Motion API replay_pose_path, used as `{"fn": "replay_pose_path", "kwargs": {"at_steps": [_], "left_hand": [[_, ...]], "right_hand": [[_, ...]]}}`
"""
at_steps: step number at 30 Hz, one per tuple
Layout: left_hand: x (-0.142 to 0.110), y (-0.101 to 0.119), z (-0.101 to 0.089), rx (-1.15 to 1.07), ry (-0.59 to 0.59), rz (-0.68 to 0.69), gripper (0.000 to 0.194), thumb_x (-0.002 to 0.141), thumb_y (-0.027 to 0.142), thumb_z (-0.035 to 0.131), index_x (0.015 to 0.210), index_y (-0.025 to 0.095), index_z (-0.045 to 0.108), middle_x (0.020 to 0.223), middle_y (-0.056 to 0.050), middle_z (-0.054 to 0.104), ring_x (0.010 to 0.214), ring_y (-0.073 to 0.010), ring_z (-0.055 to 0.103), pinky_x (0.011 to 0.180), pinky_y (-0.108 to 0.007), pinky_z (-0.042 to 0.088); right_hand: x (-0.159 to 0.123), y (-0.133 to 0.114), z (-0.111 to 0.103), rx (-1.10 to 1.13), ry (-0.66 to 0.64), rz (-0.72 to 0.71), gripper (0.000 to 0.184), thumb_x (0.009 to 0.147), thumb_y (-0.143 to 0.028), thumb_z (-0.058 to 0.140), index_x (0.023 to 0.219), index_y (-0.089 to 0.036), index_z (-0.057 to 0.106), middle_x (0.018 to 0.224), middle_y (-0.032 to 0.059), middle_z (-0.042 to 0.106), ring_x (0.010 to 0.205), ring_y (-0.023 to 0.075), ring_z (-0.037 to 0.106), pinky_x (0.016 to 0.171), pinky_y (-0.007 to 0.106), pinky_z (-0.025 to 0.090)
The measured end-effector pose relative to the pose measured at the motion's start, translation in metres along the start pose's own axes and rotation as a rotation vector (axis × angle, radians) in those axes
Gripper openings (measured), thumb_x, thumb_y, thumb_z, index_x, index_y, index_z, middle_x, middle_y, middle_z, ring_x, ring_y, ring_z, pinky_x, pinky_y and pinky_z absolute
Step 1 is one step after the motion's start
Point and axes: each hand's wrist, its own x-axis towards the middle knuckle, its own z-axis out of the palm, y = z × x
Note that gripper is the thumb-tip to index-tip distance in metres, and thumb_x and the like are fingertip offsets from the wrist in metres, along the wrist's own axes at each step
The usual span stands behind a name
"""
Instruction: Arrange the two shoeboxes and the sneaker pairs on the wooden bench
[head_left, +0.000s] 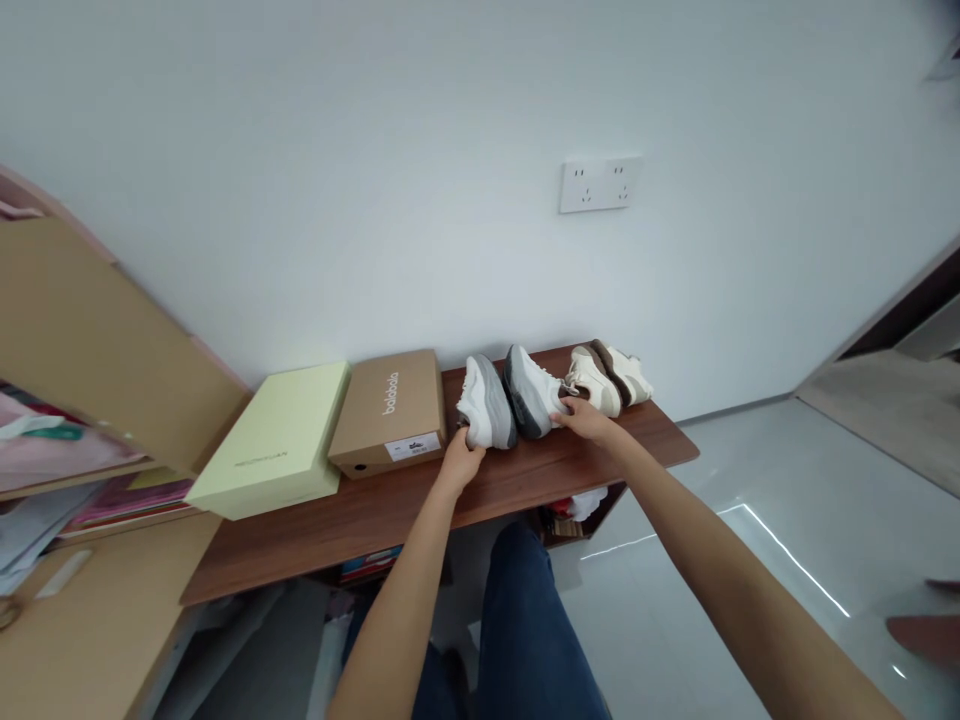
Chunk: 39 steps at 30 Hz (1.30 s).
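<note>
Two white and grey sneakers lie on their sides on a brown wooden shelf top [360,530], their dark soles turned toward each other. My left hand [460,462] grips the heel end of the left sneaker [484,400]. The heel of the right sneaker [536,390] is held in my right hand [585,418]. Just right of that hand rests a pair of cream shoes [596,380] with brown soles. A brown shoe box [394,410] stands close to the left sneaker, its lid on.
Left of the brown box is a pale yellow box [277,430]. A desk [97,600] with papers and folders adjoins the shelf's left end. Behind is a white wall with a socket plate [600,185]. Items sit in compartments below; my knees are at the front edge.
</note>
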Motion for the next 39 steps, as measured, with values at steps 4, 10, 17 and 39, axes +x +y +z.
{"fn": "replay_pose_path", "kwargs": {"at_steps": [4, 10, 17, 39], "left_hand": [[0.008, 0.006, -0.007, -0.032, -0.04, 0.073, 0.042, 0.076, 0.012, 0.057, 0.117, 0.012, 0.06, 0.107, -0.009, 0.07, 0.102, -0.0223, 0.063, 0.096, -0.036, 0.046], [0.019, 0.028, -0.02, 0.101, -0.032, 0.184, 0.041, 0.082, 0.014, 0.053, 0.122, 0.015, 0.057, 0.113, -0.01, 0.068, 0.105, -0.0233, 0.063, 0.098, -0.039, 0.046], [0.029, 0.062, -0.02, 0.49, -0.08, 0.366, 0.038, 0.085, 0.01, 0.049, 0.122, 0.014, 0.055, 0.124, -0.016, 0.061, 0.118, -0.0268, 0.055, 0.105, -0.041, 0.039], [0.039, 0.075, -0.019, 0.805, -0.148, 0.291, 0.035, 0.082, 0.001, 0.042, 0.111, 0.011, 0.059, 0.108, -0.02, 0.063, 0.113, -0.0293, 0.056, 0.092, -0.036, 0.045]], "right_hand": [[0.003, -0.004, 0.0, 0.107, -0.036, -0.043, 0.035, 0.077, -0.039, 0.068, 0.103, -0.015, 0.067, 0.094, 0.0048, 0.071, 0.088, 0.0203, 0.063, 0.084, 0.031, 0.05], [0.007, -0.027, -0.011, 0.097, 0.03, -0.086, 0.041, 0.08, -0.031, 0.064, 0.117, -0.014, 0.062, 0.111, 0.0081, 0.07, 0.1, 0.0211, 0.064, 0.09, 0.033, 0.05], [0.011, -0.064, -0.021, -0.435, 0.024, -0.154, 0.045, 0.084, -0.029, 0.067, 0.126, -0.014, 0.059, 0.124, 0.0138, 0.066, 0.119, 0.0261, 0.059, 0.101, 0.034, 0.042], [0.014, -0.108, 0.026, -0.749, -0.074, -0.24, 0.033, 0.086, -0.02, 0.061, 0.118, -0.013, 0.06, 0.122, 0.0213, 0.064, 0.122, 0.0331, 0.054, 0.094, 0.037, 0.048]]}}
